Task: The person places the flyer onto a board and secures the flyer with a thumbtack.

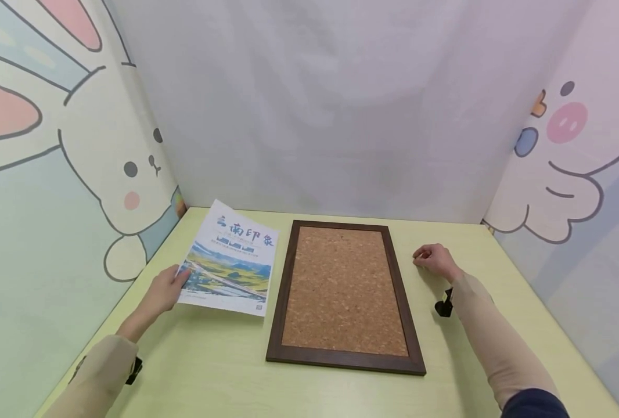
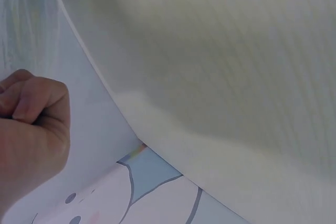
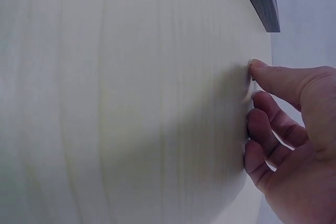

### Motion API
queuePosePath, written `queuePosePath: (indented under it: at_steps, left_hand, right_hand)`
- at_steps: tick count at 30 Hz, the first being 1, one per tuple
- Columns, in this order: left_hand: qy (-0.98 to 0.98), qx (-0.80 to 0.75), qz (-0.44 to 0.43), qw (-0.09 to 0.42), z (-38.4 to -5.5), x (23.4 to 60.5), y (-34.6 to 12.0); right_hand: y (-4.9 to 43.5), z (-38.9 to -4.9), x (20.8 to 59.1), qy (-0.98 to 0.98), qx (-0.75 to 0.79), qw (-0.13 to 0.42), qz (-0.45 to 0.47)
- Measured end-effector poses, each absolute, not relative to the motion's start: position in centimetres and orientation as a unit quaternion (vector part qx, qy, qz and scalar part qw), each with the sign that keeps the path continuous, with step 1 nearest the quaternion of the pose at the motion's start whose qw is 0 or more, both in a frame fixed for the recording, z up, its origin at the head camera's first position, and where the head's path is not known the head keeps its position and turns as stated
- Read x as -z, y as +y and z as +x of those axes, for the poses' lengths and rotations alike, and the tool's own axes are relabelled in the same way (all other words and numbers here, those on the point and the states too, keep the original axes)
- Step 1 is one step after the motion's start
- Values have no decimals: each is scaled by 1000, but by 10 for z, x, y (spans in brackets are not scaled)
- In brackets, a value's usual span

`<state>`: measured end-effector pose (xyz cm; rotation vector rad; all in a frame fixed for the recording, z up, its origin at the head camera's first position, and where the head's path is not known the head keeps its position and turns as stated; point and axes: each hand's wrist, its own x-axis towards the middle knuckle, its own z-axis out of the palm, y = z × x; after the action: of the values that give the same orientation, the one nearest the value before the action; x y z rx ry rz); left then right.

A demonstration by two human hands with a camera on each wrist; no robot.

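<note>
Brown corkboard lies between the left hand, pinching a printed poster, and the right hand, fingers bent at the tabletop, their grip impossible to tell.

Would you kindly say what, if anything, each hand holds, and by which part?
The left hand holds the poster by its lower left edge; whether the right hand holds anything cannot be told.

Two hands, one poster, one corkboard, one table
</note>
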<state>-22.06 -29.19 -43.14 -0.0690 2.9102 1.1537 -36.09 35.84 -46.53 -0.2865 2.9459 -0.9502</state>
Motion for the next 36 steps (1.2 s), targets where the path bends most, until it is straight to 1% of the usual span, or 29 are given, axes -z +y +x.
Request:
queuePosePath:
  at_steps: [5, 14, 21, 36]
  left_hand:
    - [919, -394, -30, -5, -222, 422, -281]
    - [899, -436, -28, -5, -226, 412, -249]
    - [890, -456, -9, -17, -233, 411, -219]
    - [885, -465, 11, -21, -242, 418, -149]
  right_hand:
    - [359, -361, 466, 948, 308, 21, -84]
    - [358, -360, 466, 947, 309, 22, -82]
    - [358, -360, 463, 947, 309, 24, -82]
    - [359, -360, 466, 948, 309, 19, -74]
